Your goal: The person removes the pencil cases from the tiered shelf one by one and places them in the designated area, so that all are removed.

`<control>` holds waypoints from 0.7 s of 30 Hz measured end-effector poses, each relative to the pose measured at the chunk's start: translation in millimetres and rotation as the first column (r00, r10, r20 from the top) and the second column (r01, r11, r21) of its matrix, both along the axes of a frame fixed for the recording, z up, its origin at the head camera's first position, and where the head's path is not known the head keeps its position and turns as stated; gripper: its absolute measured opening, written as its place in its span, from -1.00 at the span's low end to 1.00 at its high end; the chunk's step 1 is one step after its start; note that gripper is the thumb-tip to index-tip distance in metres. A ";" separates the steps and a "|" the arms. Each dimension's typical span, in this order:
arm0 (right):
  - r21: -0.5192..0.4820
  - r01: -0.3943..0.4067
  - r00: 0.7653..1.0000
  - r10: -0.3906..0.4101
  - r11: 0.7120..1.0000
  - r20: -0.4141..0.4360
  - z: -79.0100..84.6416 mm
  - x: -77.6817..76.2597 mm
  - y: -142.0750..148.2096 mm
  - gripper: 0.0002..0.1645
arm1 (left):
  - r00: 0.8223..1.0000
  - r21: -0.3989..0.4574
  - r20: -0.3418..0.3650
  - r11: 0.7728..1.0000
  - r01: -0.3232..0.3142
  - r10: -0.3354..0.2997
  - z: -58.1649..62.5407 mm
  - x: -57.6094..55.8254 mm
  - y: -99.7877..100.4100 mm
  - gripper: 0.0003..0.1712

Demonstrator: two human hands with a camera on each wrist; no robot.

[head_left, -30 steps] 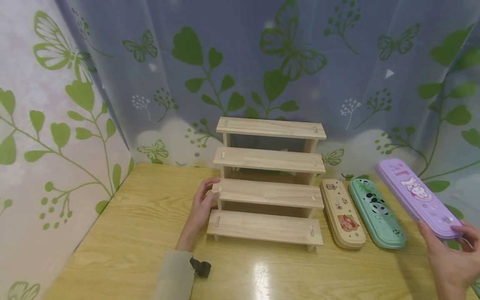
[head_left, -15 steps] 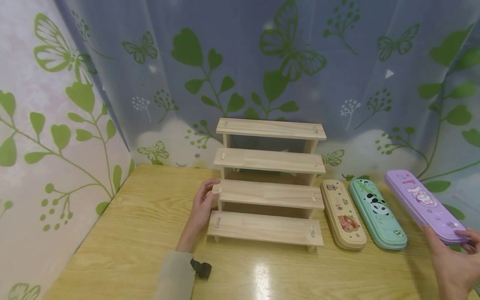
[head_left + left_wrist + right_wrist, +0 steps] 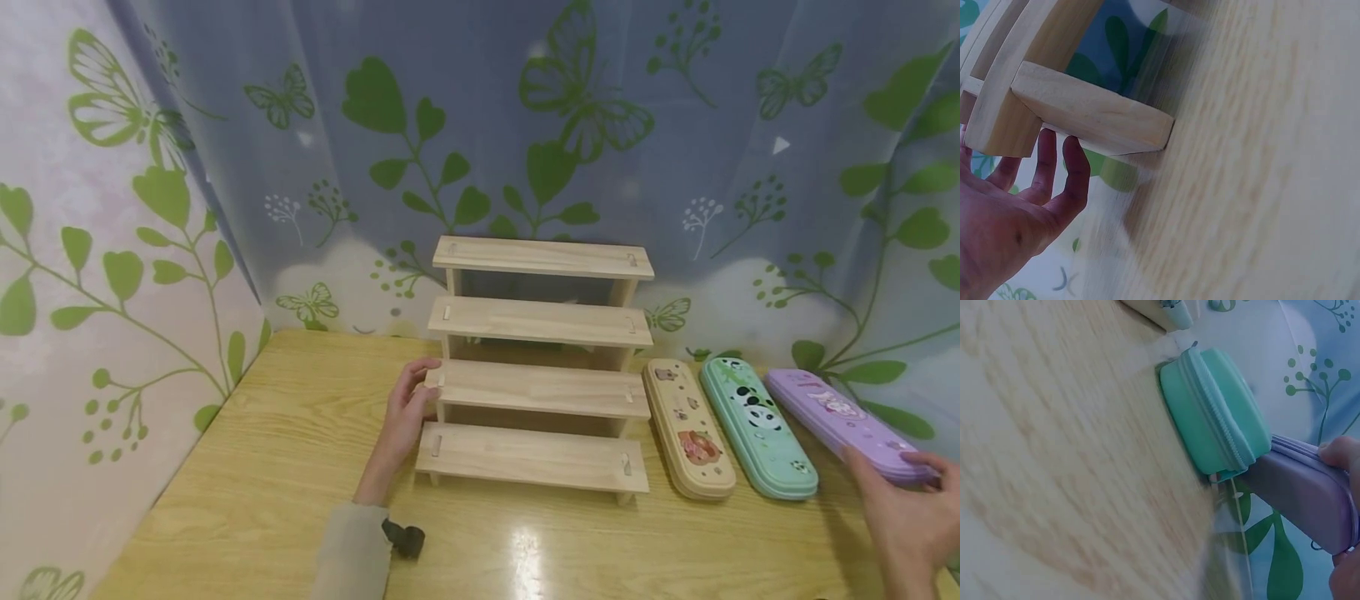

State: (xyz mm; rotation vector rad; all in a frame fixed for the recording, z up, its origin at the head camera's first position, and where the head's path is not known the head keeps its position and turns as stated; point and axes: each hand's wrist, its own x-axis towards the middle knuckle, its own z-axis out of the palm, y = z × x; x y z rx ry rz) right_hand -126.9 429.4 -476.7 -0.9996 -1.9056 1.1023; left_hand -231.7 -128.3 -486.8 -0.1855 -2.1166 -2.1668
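Note:
In the head view, a four-tier wooden step shelf (image 3: 536, 387) stands mid-table. My left hand (image 3: 405, 412) grips the left end of its second-lowest board. The left wrist view has several fingertips (image 3: 1077, 153) bent up against the shelf's wooden upright (image 3: 1091, 109). My right hand (image 3: 907, 508) holds the near end of a purple pencil case (image 3: 847, 421) with a cartoon print, thumb on one side and fingers on the other. That case slants low at the table's right side, beside a mint-green panda pencil case (image 3: 761, 429). In the right wrist view, the purple case (image 3: 1300, 494) partly hides behind the mint one.
A cream pencil case (image 3: 686, 429) lies between the shelf and the mint case. Behind everything hangs a blue curtain (image 3: 480, 125) with green leaves and butterflies. A pale printed panel (image 3: 112, 350) borders the wood-grain table (image 3: 285, 467) on the left.
My right hand has lowered the purple pencil case towards the table beside the mint one, its far end dropping most. The left hand and shelf have stayed in place.

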 end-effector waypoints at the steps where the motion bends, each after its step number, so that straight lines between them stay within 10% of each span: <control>1: -0.004 0.001 1.000 -0.001 1.000 0.016 -0.4 -0.3 1.1 -0.39 | 1.000 0.001 0.000 1.000 0.001 -0.001 0.0 0.1 0.0 -0.53; 8: 0.086 -0.067 0.976 0.048 0.994 0.211 -2.9 -3.2 9.8 -0.70 | 1.000 0.011 -0.009 1.000 0.007 -0.006 0.6 1.1 0.4 -0.53; 13: 0.156 -0.148 0.952 0.097 0.977 0.291 -6.3 -3.4 13.8 -0.31 | 1.000 0.018 -0.015 1.000 0.009 -0.009 -0.2 0.9 0.4 -0.53; 21: 0.136 -0.209 0.900 0.136 0.968 0.414 -12.0 -4.0 15.6 -0.25 | 1.000 0.009 -0.008 1.000 0.007 -0.007 0.4 0.5 0.5 -0.52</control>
